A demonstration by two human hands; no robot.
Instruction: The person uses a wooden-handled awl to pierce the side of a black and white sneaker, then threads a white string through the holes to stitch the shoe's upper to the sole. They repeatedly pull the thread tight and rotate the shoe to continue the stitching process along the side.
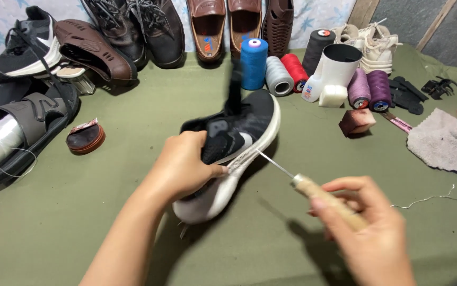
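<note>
Head view: the black knit sneaker with the white rubber sole (236, 143) sits in the middle of the olive-green cloth-covered table (53, 228), tipped on its side and lifted a bit at the heel end. The left hand (183, 167) is wrapped around the upper from the left, fingers closed on it, thumb pressed right near the seam where upper meets sole. So the shoe is in that hand, with the toe pointing away toward the back.

The right hand (369, 233) is lower right, fist closed on a wooden-handled awl with a thin metal needle (313, 189) — the needle tip touches the edge of the sole just beside the left thumb. The hand itself stays well apart from the shoe; only the needle bridges the gap.

Behind the shoe: a blue thread spool (254, 63), grey and red spools next to it, and two purple ones further right. Brown leather loafers (207, 29) line the back. A round tin of brown polish (84, 139) sits to the left, and a grey rag (440, 140) to the far right.
</note>
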